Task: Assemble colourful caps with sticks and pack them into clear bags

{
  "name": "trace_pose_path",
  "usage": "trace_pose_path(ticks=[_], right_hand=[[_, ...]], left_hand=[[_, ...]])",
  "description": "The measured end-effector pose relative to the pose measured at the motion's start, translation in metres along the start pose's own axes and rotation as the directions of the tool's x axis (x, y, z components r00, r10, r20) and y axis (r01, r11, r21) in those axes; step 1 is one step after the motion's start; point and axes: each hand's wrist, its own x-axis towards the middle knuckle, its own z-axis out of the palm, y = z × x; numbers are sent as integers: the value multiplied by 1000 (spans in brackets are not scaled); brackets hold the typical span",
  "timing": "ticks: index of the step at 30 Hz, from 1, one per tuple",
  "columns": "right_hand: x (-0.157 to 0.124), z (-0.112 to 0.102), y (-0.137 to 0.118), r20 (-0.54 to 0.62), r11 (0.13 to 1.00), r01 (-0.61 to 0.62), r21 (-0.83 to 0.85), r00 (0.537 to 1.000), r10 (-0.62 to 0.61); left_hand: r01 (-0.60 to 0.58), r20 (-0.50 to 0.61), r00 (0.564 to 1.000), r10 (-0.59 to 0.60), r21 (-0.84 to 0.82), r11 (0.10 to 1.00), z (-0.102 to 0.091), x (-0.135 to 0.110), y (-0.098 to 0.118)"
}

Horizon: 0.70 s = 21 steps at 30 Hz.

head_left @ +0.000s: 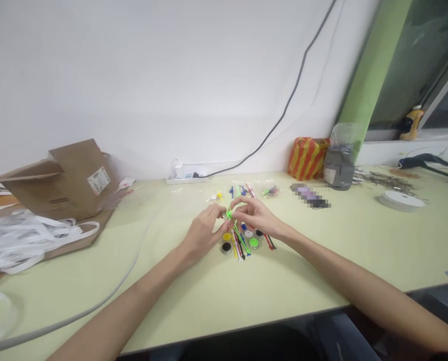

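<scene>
Above the middle of the table, my left hand [208,225] and my right hand [257,215] meet at a small bright green plastic piece [229,214]. Both pinch it between thumb and fingers; its exact shape is partly hidden by the fingertips. Just below lie several thin arrow-tipped plastic strips [240,246] in green, red, black, white, yellow and blue. Round pieces sit beside them: a black one [226,247], a yellow one [227,236] and a green one [253,243] among others. Beyond my hands are more small coloured plastic parts [242,190], some in clear bags [271,190].
An open cardboard box [77,180] and a heap of white strapping [39,235] occupy the left. A power strip [186,175] with a dark cable lies by the wall. At right are a striped bag [307,158], a pixelated flat object [310,196] and a white spool [401,200].
</scene>
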Motion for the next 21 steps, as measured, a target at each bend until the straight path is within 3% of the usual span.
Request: trace_pose_path(ticks=[6, 15, 21], right_hand=[[-10, 7, 1, 17, 999, 42, 17, 999, -43], [-13, 2, 1, 88, 999, 25, 37, 996, -28], [-12, -2, -1, 142, 997, 37, 71, 989, -47]], left_hand=[[-44, 98, 994, 49, -57, 997, 3, -1, 3], [-24, 100, 995, 31, -72, 997, 8, 2, 2], [-39, 203, 977, 61, -110, 993, 4, 1, 7]])
